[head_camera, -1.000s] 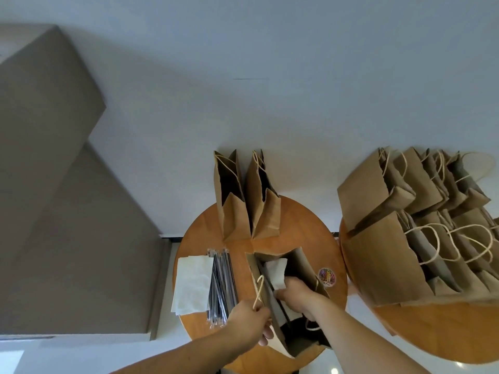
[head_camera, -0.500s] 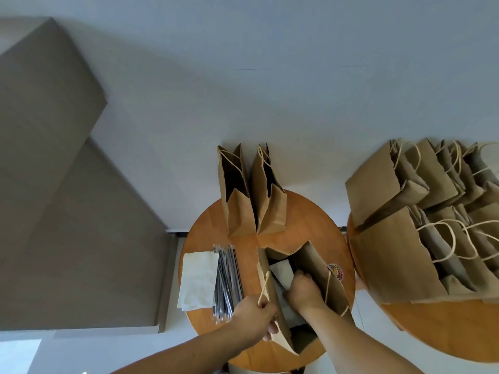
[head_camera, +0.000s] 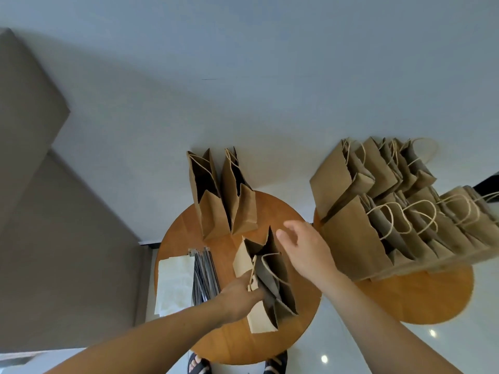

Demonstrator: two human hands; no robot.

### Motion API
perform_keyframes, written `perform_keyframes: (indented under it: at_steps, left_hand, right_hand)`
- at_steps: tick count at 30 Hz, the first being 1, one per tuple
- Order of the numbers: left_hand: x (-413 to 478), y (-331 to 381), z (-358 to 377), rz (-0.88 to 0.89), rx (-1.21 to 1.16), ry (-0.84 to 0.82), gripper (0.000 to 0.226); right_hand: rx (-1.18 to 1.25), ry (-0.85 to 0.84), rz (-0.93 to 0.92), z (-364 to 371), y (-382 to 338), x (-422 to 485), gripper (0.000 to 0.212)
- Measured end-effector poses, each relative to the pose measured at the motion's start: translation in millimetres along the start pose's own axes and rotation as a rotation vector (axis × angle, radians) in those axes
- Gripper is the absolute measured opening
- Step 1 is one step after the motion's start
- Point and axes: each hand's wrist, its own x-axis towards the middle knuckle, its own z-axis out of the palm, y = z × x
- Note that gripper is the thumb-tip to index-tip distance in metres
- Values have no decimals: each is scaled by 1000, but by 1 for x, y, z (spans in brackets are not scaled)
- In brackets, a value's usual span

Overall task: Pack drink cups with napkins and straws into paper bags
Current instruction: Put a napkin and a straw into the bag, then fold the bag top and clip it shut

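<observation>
A brown paper bag (head_camera: 270, 282) stands near the middle of the round wooden table (head_camera: 294, 333), its mouth nearly closed. My left hand (head_camera: 237, 295) grips its near side at the twine handle. Above the bag's right edge my right hand (head_camera: 305, 247) hovers with fingers spread and holds nothing. Two more open bags (head_camera: 224, 198) stand upright at the table's far edge. A stack of white napkins (head_camera: 174, 282) and a bundle of wrapped straws (head_camera: 205, 276) lie on the left. The bag's contents are hidden.
A second round table (head_camera: 421, 300) on the right carries several brown handled bags (head_camera: 391, 211) leaning together. A white wall runs behind both tables. My sandalled feet (head_camera: 199, 367) show below the near table on a glossy floor.
My right hand has come out of the bag and risen to its right. The bag's mouth has narrowed, and the napkin seen inside is hidden. My left hand keeps its grip.
</observation>
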Motion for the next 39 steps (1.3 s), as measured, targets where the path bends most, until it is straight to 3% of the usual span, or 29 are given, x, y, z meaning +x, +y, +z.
perform_keyframes:
  at_steps: [5, 8, 12, 15, 19, 22, 26, 29, 31, 35, 39]
  left_hand:
    - [8, 3, 6, -20, -17, -32, 101]
    - [12, 3, 10, -61, -57, -121, 102]
    - [9, 13, 23, -40, -122, -128, 97]
    - [12, 22, 35, -39, 44, 104, 44]
    - [18, 30, 38, -174, 317, 320, 24]
    - [16, 29, 37, -164, 356, 320, 25]
    - [11, 28, 34, -163, 412, 299, 19]
    - [7, 34, 25, -148, 509, 261, 21]
    - [5, 40, 18, -120, 593, 225, 26]
    - [6, 50, 6, -53, 736, 188, 21]
    - [18, 49, -10, -42, 669, 271, 40]
  right_hand:
    - [363, -427, 540, 12, 34, -10, 84]
    - [595, -617, 652, 34, 41, -19, 90]
    - [654, -695, 495, 49, 31, -21, 73]
    - [606, -656, 376, 53, 31, -19, 64]
    - [580, -665, 184, 46, 43, -16, 48]
    - [240, -509, -74, 44, 56, -3, 34]
    - [-31, -193, -397, 41, 63, 14, 50]
    - [-201, -150, -610, 39, 68, 26, 60]
    - [-294, -176, -703, 38, 72, 32, 49]
    - [-323, -134, -788, 35, 79, 41, 18]
    - [-241, -210, -612, 39, 87, 45, 30]
